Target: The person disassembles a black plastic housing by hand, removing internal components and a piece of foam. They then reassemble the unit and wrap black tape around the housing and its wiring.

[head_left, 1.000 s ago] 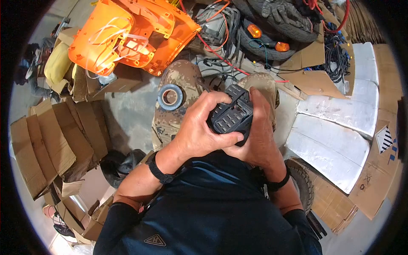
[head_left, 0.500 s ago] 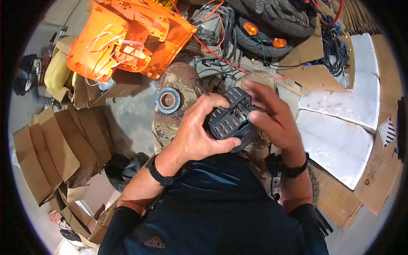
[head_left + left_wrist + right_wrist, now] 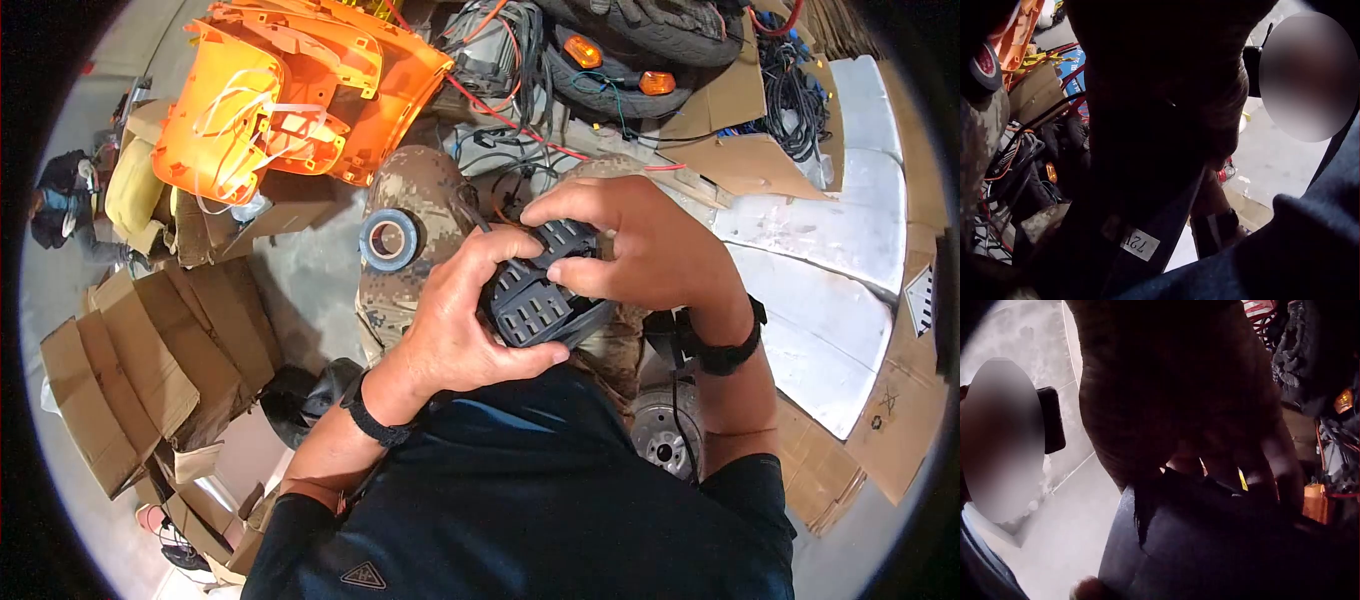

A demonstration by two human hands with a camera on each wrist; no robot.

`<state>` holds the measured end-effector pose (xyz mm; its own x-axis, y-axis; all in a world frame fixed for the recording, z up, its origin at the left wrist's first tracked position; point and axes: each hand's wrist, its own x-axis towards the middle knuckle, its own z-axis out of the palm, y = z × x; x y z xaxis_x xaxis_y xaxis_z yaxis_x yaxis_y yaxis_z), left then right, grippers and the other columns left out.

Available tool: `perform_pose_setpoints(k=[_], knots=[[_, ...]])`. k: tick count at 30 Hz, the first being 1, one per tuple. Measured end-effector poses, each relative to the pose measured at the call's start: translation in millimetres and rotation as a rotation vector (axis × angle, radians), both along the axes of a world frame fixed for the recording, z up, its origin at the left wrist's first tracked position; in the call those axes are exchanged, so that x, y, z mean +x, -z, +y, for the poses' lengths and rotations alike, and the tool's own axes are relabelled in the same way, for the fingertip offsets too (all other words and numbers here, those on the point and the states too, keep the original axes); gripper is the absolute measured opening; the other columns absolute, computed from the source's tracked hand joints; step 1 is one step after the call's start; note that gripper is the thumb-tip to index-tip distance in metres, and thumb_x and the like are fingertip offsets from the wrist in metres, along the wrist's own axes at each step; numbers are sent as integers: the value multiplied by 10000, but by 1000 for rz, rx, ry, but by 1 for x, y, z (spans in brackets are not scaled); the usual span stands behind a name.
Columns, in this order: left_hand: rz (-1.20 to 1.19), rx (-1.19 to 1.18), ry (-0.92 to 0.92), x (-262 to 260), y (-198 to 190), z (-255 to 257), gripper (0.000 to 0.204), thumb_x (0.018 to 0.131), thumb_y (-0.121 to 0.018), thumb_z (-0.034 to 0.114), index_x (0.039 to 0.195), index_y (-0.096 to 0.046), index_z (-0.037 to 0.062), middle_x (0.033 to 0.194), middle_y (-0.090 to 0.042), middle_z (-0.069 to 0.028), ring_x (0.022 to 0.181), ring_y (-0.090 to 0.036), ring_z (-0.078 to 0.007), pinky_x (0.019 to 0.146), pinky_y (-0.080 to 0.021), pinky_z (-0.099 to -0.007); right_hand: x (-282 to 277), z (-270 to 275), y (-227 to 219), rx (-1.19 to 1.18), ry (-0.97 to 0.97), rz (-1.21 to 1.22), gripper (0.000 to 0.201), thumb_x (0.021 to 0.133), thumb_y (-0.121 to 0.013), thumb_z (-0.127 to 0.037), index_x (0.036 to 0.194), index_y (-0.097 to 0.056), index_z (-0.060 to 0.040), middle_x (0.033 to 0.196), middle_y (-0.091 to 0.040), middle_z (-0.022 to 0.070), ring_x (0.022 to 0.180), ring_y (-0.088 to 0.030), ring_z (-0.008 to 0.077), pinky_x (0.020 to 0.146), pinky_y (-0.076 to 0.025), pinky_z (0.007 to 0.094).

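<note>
Left hand [image 3: 450,315]: fingers and thumb curled around the black slotted housing [image 3: 537,318], thumb along the near edge, forefinger at the far-left edge. Right hand [image 3: 660,245]: thumb and forefinger bent and spread over the far slotted section of the housing. Cannot tell whether pinching that section or only touching.

Housing located above the lap, between both hands, slotted face toward the head camera. White label [image 3: 1141,244] on the dark side, figures "72" inverted in the left wrist view.

Step in hand, by judgement: fingertip work at the slotted face. Brace the housing firmly against the left palm. Check the gap between the slotted sections before applying force. Press or draw evenly with right thumb and forefinger; avoid twisting or prying at one corner. On resistance, stop and inspect. For better support, lower the housing onto the thighs.

Left of the housing: tape roll [image 3: 367,252] on the camouflage trousers [image 3: 415,180]. Avoid sudden knee movement to prevent a fall. Beyond and left of the housing: orange plastic panel [image 3: 215,120]. Beyond and right: orange lamps [image 3: 582,51] and cables [image 3: 795,125]. Right: white slabs [image 3: 805,320]. Near right: wheel [image 3: 650,425].
</note>
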<state>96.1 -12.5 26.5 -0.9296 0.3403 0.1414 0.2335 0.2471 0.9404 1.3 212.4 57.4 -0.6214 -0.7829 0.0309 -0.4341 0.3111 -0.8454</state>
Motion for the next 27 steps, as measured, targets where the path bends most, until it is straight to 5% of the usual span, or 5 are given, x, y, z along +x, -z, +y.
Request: perform_pose_setpoints(k=[3,12,21,23,27], knots=[[16,-24,9,-3,-2,1,853,590,-988,317,1272,-544,63,1240,-601,-138,1177,-602,-288,1007,-477,-408,8,-1,1,-11,35,61,452,736,-728,-88,1169,-655,19,1132,-687,204,1030,-662,406,881,-536,443],[54,-49,-1,-6,-2,3,799,618,-951,306,1277,-577,51,1212,-635,-135,1131,-634,-286,983,-492,-399,8,1,1,27,12,143,431,793,-705,-88,1200,-636,37,1214,-669,238,1117,-644,425,958,-524,458],[99,-15,-36,-7,-2,2,791,636,-916,278,1312,-577,49,1189,-650,-156,1058,-654,-312,927,-512,-401,15,11,2,-129,1,-134,774,777,-811,-422,1379,-570,0,1451,-543,196,1382,-485,345,1146,-352,461],[140,32,-60,-9,-1,4,757,632,-897,248,1303,-596,67,1140,-660,-163,968,-668,-355,848,-538,-413,22,8,14,-172,34,-86,763,768,-833,-411,1358,-569,-8,1380,-567,185,1305,-531,351,1102,-395,445],[128,-28,-7,-7,-1,2,802,665,-894,288,1348,-582,6,1169,-659,-188,1047,-661,-328,927,-510,-405,29,2,26,-267,100,-67,758,737,-861,-405,1325,-580,-16,1299,-589,167,1234,-564,347,1070,-420,427]])
